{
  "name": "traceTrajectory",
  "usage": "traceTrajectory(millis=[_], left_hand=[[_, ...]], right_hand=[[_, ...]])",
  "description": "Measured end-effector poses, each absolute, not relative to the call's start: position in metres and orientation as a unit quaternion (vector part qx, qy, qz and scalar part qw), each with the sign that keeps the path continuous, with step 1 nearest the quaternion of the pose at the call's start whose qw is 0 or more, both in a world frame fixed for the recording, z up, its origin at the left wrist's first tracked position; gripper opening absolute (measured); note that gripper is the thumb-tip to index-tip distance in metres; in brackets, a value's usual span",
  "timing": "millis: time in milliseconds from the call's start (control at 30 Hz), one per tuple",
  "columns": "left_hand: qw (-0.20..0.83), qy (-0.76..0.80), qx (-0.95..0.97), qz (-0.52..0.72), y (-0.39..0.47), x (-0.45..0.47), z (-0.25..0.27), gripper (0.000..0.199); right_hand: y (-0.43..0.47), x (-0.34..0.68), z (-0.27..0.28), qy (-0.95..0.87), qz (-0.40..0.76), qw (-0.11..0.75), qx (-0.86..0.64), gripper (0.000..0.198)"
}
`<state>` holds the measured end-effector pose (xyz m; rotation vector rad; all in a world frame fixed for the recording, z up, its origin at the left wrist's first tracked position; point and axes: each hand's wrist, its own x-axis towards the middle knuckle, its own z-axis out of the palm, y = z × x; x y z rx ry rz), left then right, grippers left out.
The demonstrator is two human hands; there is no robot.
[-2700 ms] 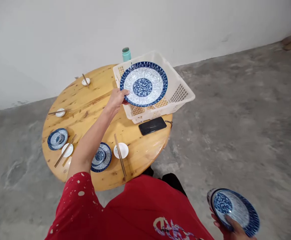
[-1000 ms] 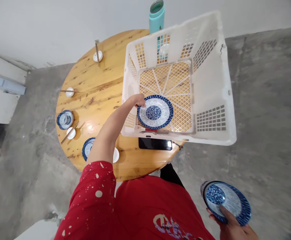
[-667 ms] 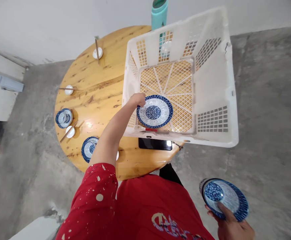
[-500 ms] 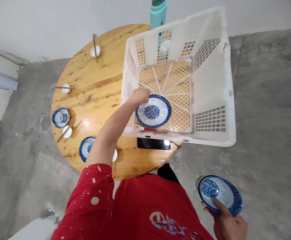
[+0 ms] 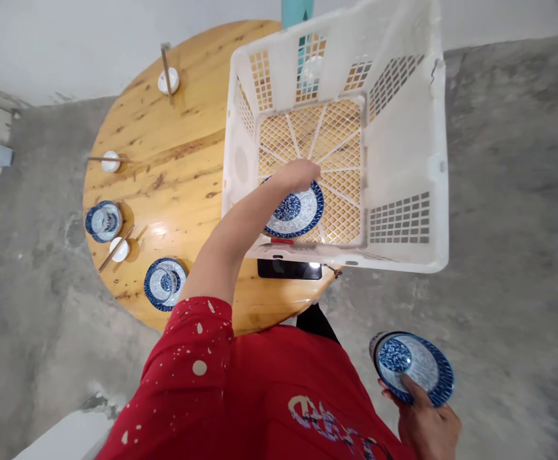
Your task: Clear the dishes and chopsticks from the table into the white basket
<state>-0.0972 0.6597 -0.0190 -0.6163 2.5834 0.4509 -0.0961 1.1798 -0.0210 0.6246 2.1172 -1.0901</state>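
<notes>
One blue-and-white patterned plate [image 5: 298,214] lies in my white plastic basket [image 5: 403,147]; left hand [image 5: 301,176] hovers, grip unclear; right hand [image 5: 425,428] clamps stacked plates [image 5: 413,367] at five o'clock; settings remain on the desk [image 5: 183,160].

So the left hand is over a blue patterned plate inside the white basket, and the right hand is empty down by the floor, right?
Not quite. The right hand is not empty: it holds a blue patterned plate, thumb on top. The head view shows this. The rest stands: the left hand is over the plate in the basket, inside the white basket.
</notes>
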Motion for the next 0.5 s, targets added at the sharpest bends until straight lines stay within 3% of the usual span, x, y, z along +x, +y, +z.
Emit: traceTrajectory(millis=[500], left_hand=[[0.235, 0.94, -0.194, 0.153, 0.638, -0.072, -0.026, 0.063]], right_hand=[[1.171, -0.102, -0.025, 0.808, -0.437, 0.296, 0.264, 0.044]])
